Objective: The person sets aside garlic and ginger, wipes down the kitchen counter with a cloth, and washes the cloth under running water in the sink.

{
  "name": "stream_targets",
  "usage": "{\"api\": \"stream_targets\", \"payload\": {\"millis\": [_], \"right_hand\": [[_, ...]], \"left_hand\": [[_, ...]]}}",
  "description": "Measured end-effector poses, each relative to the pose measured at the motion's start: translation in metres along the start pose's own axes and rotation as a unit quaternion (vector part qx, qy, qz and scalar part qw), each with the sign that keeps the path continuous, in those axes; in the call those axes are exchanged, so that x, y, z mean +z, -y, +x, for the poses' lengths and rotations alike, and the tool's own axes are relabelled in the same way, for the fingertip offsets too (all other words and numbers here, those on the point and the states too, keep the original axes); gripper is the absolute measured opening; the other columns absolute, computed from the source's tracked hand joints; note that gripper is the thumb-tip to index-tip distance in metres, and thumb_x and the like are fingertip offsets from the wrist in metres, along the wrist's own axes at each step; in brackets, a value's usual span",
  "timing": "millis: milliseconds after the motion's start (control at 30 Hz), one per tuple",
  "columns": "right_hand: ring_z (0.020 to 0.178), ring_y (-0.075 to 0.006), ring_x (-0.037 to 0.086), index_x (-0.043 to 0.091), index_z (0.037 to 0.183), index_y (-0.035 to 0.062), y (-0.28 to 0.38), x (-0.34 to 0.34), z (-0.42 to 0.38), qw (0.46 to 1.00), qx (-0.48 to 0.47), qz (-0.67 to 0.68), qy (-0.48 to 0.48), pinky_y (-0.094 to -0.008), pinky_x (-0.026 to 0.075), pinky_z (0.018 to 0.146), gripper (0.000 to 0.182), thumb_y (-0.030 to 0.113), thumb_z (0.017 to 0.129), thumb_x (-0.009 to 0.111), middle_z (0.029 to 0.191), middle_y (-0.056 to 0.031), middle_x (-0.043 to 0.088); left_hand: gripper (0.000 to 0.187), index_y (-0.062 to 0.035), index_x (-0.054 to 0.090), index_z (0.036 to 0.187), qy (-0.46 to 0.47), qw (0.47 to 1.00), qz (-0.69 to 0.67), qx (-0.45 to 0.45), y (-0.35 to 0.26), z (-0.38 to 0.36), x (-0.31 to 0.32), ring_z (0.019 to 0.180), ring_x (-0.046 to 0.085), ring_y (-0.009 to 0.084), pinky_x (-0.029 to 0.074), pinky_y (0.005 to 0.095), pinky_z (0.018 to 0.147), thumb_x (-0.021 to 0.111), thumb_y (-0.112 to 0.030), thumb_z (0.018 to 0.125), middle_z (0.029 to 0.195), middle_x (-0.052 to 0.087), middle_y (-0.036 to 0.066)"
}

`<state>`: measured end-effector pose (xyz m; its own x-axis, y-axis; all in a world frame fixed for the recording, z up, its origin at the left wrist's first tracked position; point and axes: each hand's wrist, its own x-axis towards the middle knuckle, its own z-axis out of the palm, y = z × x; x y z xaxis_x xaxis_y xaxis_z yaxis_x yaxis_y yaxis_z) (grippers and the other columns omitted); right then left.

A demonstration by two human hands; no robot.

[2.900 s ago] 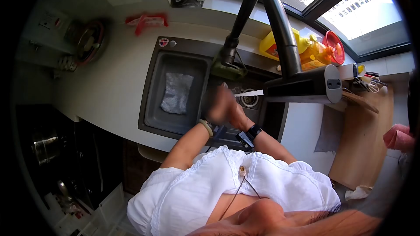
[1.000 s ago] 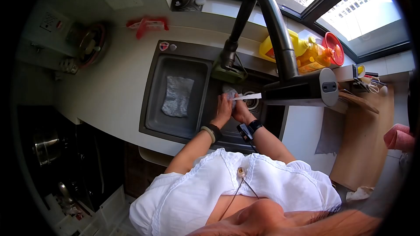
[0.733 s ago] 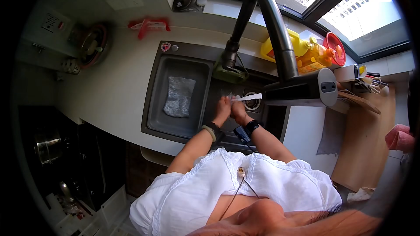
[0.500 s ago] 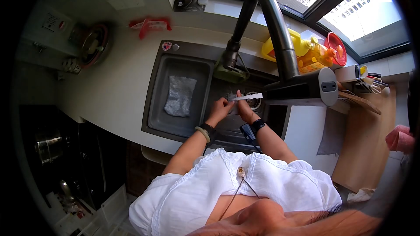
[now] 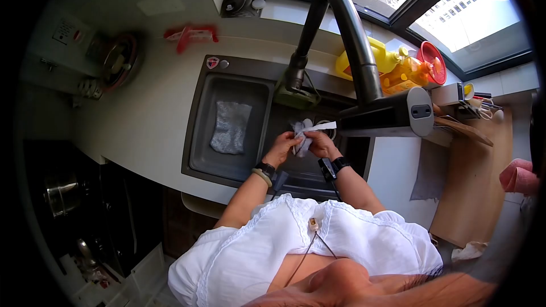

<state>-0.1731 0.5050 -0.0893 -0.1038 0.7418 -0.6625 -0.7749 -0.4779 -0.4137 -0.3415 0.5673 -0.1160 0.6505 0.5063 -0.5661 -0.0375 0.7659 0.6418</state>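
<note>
Hands (image 5: pixel 301 146) wringing cloth (image 5: pixel 301 135), dark sink (image 5: pixel 199 131)

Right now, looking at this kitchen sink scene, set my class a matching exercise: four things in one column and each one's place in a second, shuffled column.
Things:
1. small white cloth
2. grey cloth
3. yellow bottle
4. red item

Places:
A. on the counter behind the sink's left corner
B. flat in the left basin
C. held in both hands under the tap
D. by the window, right of the tap

Pairs: 1-C, 2-B, 3-D, 4-A
</note>
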Motion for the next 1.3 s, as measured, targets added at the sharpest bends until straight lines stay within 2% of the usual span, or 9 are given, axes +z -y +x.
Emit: {"api": "stream_targets", "payload": {"millis": [233, 433, 533, 700, 867, 1000, 1067, 1200, 1300], "right_hand": [[0.108, -0.0255, 0.063, 0.059, 0.118, -0.0015, -0.006, -0.016, 0.005, 0.996, -0.032, -0.002, -0.08, -0.0393, 0.048, 0.098, 0.025, 0.007, 0.095, 0.055, 0.116, -0.0125, 0.065], [0.108, -0.0234, 0.062, 0.059, 0.119, 0.0003, 0.015, 0.014, -0.019, 0.988, -0.134, -0.067, -0.042, -0.0384, 0.049, 0.095, 0.026, 0.014, 0.098, 0.052, 0.116, -0.009, 0.065], [0.105, -0.019, 0.062, 0.059, 0.119, 0.0077, 0.014, 0.0, -0.01, 0.977, -0.152, -0.142, -0.051, -0.0373, 0.05, 0.089, 0.026, 0.024, 0.099, 0.055, 0.112, -0.0031, 0.065], [0.101, -0.0136, 0.061, 0.059, 0.118, 0.0147, 0.033, -0.011, -0.018, 0.973, -0.136, -0.188, -0.002, -0.0351, 0.051, 0.082, 0.03, 0.038, 0.099, 0.055, 0.108, 0.0028, 0.064], [0.101, -0.0149, 0.063, 0.059, 0.116, 0.0115, 0.026, -0.01, -0.01, 0.993, -0.108, -0.002, 0.057, -0.0354, 0.053, 0.085, 0.03, 0.036, 0.102, 0.051, 0.111, -0.0003, 0.065], [0.102, -0.017, 0.064, 0.06, 0.118, 0.0096, 0.03, 0.013, -0.025, 0.987, -0.126, 0.072, 0.066, -0.0353, 0.053, 0.089, 0.032, 0.035, 0.103, 0.048, 0.118, -0.0034, 0.064], [0.105, -0.0187, 0.063, 0.06, 0.12, 0.0095, 0.018, -0.017, -0.011, 0.987, -0.135, 0.081, 0.017, -0.0369, 0.051, 0.092, 0.036, 0.038, 0.103, 0.046, 0.122, -0.004, 0.064], [0.121, -0.0239, 0.054, 0.058, 0.126, 0.0139, 0.008, -0.019, -0.01, 0.994, -0.1, 0.018, -0.051, -0.0515, 0.042, 0.101, 0.041, 0.043, 0.101, 0.045, 0.126, -0.0058, 0.062], [0.122, -0.0253, 0.054, 0.056, 0.129, 0.0163, -0.003, -0.025, 0.001, 0.99, -0.089, 0.086, 0.073, -0.0535, 0.04, 0.102, 0.039, 0.037, 0.097, 0.049, 0.129, -0.0067, 0.06]], "left_hand": [[0.031, 0.0025, 0.068, 0.106, -0.242, 0.967, 0.027, 0.07, 0.013, 0.016, -0.019, 0.08, 0.063, 0.0133, 0.049, 0.0263, 0.073, 0.069, -0.025, 0.092, 0.086, 0.069, 0.005], [0.045, 0.0011, 0.066, 0.114, -0.074, 0.934, 0.309, 0.163, 0.016, 0.015, -0.01, 0.079, 0.064, 0.0159, 0.05, 0.0304, 0.073, 0.08, -0.026, 0.081, 0.09, 0.07, 0.006], [0.062, 0.0002, 0.059, 0.125, -0.016, 0.83, 0.509, 0.225, 0.063, 0.049, -0.042, 0.081, 0.066, 0.0251, 0.052, 0.0373, 0.076, 0.084, -0.018, 0.072, 0.093, 0.071, 0.011], [0.058, 0.0015, 0.06, 0.121, -0.24, 0.673, 0.612, 0.338, 0.104, 0.075, -0.074, 0.091, 0.067, 0.0344, 0.053, 0.044, 0.081, 0.079, -0.008, 0.067, 0.095, 0.07, 0.018], [0.037, 0.0015, 0.064, 0.107, -0.136, 0.885, 0.333, 0.297, 0.007, 0.01, 0.019, 0.096, 0.066, 0.0309, 0.053, 0.0406, 0.083, 0.073, -0.004, 0.072, 0.102, 0.068, 0.019], [0.044, 0.0, 0.059, 0.118, -0.165, 0.881, 0.326, 0.299, 0.046, 0.047, -0.028, 0.089, 0.064, 0.0226, 0.051, 0.0346, 0.079, 0.067, -0.002, 0.075, 0.103, 0.066, 0.013], [0.044, -0.0008, 0.058, 0.118, -0.204, 0.967, 0.147, 0.051, 0.06, 0.063, -0.053, 0.087, 0.062, 0.0188, 0.049, 0.0315, 0.076, 0.064, -0.001, 0.075, 0.1, 0.064, 0.009], [0.043, -0.0018, 0.057, 0.116, -0.179, 0.972, 0.071, 0.138, 0.016, 0.021, -0.018, 0.091, 0.059, 0.018, 0.048, 0.0295, 0.075, 0.057, 0.003, 0.074, 0.102, 0.061, 0.007], [0.043, -0.0019, 0.055, 0.117, -0.089, 0.979, 0.068, 0.172, -0.01, -0.002, 0.008, 0.097, 0.058, 0.0191, 0.048, 0.0289, 0.08, 0.057, 0.003, 0.074, 0.109, 0.059, 0.008]]}}
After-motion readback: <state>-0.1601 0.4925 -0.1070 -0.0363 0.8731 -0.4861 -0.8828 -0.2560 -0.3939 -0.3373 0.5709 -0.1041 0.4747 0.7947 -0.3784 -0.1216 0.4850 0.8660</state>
